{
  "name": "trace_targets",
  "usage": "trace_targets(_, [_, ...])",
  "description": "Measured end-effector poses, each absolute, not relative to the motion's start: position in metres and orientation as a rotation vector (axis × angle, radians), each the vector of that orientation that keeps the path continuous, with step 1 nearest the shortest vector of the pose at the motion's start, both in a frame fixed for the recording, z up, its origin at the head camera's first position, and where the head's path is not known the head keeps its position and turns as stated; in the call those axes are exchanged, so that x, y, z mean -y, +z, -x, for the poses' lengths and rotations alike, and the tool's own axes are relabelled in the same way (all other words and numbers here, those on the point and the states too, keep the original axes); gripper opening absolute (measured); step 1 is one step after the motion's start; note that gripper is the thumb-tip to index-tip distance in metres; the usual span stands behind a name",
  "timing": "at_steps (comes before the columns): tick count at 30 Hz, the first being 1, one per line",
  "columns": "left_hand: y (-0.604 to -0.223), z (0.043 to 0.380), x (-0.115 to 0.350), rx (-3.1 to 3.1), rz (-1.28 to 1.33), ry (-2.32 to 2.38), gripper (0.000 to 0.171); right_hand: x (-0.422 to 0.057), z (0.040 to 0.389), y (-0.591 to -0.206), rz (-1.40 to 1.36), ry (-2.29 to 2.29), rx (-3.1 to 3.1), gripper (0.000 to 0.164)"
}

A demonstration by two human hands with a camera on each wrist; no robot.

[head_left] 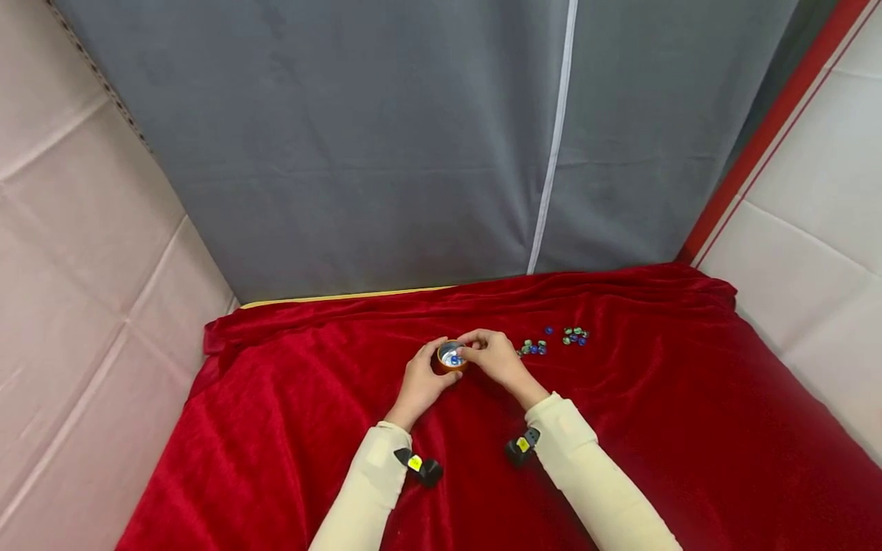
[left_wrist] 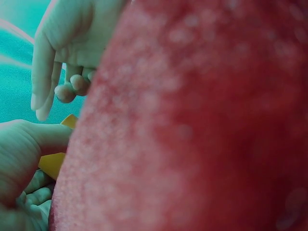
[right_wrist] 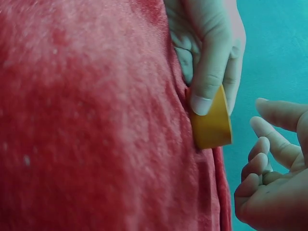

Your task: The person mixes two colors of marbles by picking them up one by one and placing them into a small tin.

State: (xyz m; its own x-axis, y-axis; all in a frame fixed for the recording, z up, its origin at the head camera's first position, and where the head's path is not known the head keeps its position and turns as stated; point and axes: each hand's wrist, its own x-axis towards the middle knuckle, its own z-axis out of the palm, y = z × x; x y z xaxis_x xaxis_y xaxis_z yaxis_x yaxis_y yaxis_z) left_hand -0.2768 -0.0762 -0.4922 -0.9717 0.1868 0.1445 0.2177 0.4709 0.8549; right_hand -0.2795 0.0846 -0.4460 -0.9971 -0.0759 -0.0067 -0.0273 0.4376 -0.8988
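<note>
My left hand (head_left: pixel 419 380) holds a small orange cup (head_left: pixel 451 368) with a shiny pale inside, thumb and fingers around its wall. In the right wrist view the yellow-orange wall of the cup (right_wrist: pixel 211 127) shows beneath the left thumb, against the red cloth. A blue marble (head_left: pixel 455 359) shows within the cup's mouth. Over the cup's right rim hovers my right hand (head_left: pixel 494 357). Its thumb and forefinger stand apart in the right wrist view, with nothing visible between them, and the other fingers (right_wrist: pixel 257 163) are bent loosely.
Right of the hands lies a loose group of blue and green marbles (head_left: pixel 534 348), with a second group (head_left: pixel 575 337) farther right and a single blue marble (head_left: pixel 548 330) between. Red velvet cloth (head_left: pixel 331 428) with folds covers the table. A grey curtain (head_left: pixel 379 153) hangs behind it.
</note>
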Motion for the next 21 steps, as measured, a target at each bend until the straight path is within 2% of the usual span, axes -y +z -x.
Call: trace_targets(21, [-0.491, 0.277, 0.084, 2.669, 0.325, -1.559, 0.066, -0.14, 0.273, -0.423, 0.014, -1.68, -2.649, 0.031])
